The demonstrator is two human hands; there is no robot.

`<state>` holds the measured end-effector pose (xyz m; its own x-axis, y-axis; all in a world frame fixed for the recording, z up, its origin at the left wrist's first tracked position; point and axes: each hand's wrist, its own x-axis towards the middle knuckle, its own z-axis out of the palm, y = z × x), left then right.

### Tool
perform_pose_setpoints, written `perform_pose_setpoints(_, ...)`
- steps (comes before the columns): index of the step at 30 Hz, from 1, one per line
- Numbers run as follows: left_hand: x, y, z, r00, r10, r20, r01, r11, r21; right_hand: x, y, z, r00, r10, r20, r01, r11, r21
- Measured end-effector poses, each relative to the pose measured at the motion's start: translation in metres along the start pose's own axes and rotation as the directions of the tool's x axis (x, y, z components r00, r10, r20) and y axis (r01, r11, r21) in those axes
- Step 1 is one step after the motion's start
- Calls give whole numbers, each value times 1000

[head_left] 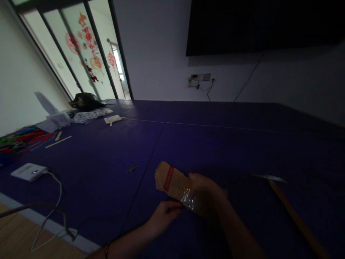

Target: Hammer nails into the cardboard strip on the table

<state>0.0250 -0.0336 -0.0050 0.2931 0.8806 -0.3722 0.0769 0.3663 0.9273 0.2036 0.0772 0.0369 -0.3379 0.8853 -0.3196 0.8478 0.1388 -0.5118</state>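
Note:
A brown, speckled, flat piece with a rounded end [176, 182] lies at a slant above the purple tabletop. A red band with pale printing crosses it, and shiny clear plastic [188, 199] covers part of its lower half. My right hand [201, 185] lies over its lower half, fingers curled around it; its far end is in shadow. My left hand [167, 214] has its fingers pinched together at the near edge, by the clear plastic. To the right rests a hammer [292, 214] with a wooden handle. A small pile of thin nails [132, 168] lies left of the piece.
A white power bank [29, 172] with a cable [59, 190] sits at the left edge. Behind it are coloured strips [35, 140], papers [90, 115] and a dark bag [85, 101]. The purple table [215, 144] reaches the wall, below a black screen [256, 25].

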Motion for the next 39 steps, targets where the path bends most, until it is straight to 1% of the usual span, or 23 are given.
perform_pose_setpoints(2, -2, 4, -2, 998, 37, -53, -40, 997, -59, 0, 0, -3, 999, -49, 21, 43, 974, 223)
perform_pose_setpoints(3, -2, 7, -2, 994, 58, -96, -67, 993, -93, 0, -2, -4, 997, -75, 16, 65, 937, 342)
perform_pose_setpoints(5, -4, 13, -4, 979, 86, -184, -118, 978, -170, 0, -9, -2, 993, -112, -41, 117, 830, 546)
perform_pose_setpoints(6, -4, 17, -4, 975, 84, -204, -129, 968, -217, 1, -15, 1, 990, -114, -88, 144, 764, 629)
perform_pose_setpoints(8, -3, 25, -7, 979, 78, -190, -134, 943, -303, 3, -27, 10, 979, -69, -194, 193, 636, 747)
perform_pose_setpoints(10, -1, 33, -11, 976, 103, -190, -161, 932, -326, 6, -40, 22, 957, 20, -288, 233, 536, 812)
perform_pose_setpoints(12, 1, 38, -17, 957, 152, -248, -220, 937, -273, 8, -52, 34, 930, 105, -352, 268, 463, 845)
perform_pose_setpoints(14, 3, 40, -24, 937, 176, -301, -249, 943, -222, 8, -62, 44, 905, 163, -392, 300, 407, 863)
perform_pose_setpoints(16, 4, 40, -29, 932, 174, -318, -252, 941, -226, 6, -72, 51, 887, 198, -418, 330, 362, 872)
perform_pose_setpoints(18, 3, 39, -32, 936, 174, -306, -253, 936, -243, 2, -80, 55, 877, 216, -430, 364, 286, 886)
perform_pose_setpoints(20, 4, 39, -36, 941, 185, -283, -255, 938, -235, -1, -85, 57, 886, 208, -416, 375, 208, 903)
perform_pose_setpoints(21, 4, 40, -41, 942, 190, -275, -255, 941, -224, -2, -86, 57, 896, 199, -397, 361, 194, 912)
perform_pose_setpoints(22, 6, 42, -47, 940, 195, -279, -258, 943, -210, -3, -86, 58, 907, 193, -374, 337, 202, 920)
perform_pose_setpoints(24, 11, 52, -70, 925, 203, -322, -270, 946, -180, -4, -84, 58, 921, 200, -335, 279, 261, 924)
perform_pose_setpoints(26, 18, 69, -104, 878, 210, -431, -281, 953, -110, -4, -79, 57, 926, 214, -310, 239, 301, 923)
perform_pose_setpoints(27, 23, 80, -124, 851, 192, -489, -249, 967, -52, -4, -76, 57, 930, 211, -300, 227, 309, 923)
perform_pose_setpoints(28, 28, 90, -144, 822, 161, -547, -182, 983, 15, -5, -74, 57, 936, 203, -287, 215, 318, 923)
perform_pose_setpoints(30, 38, 107, -182, 793, 141, -593, -137, 989, 52, -9, -70, 58, 950, 178, -257, 186, 338, 923)
perform_pose_setpoints(32, 48, 117, -211, 779, 110, -617, -80, 994, 76, -15, -66, 61, 962, 154, -226, 158, 364, 918)
perform_pose_setpoints(33, 53, 119, -221, 776, 89, -624, -45, 995, 87, -19, -64, 64, 967, 143, -212, 145, 380, 914)
perform_pose_setpoints(35, 63, 117, -234, 775, 45, -631, 32, 993, 110, -28, -57, 70, 974, 125, -188, 120, 417, 901)
perform_pose_setpoints(37, 72, 111, -241, 778, -2, -628, 117, 983, 141, -39, -46, 75, 978, 116, -171, 100, 458, 883)
perform_pose_setpoints(39, 80, 105, -246, 786, -35, -618, 189, 964, 185, -53, -30, 75, 978, 105, -180, 99, 524, 846)
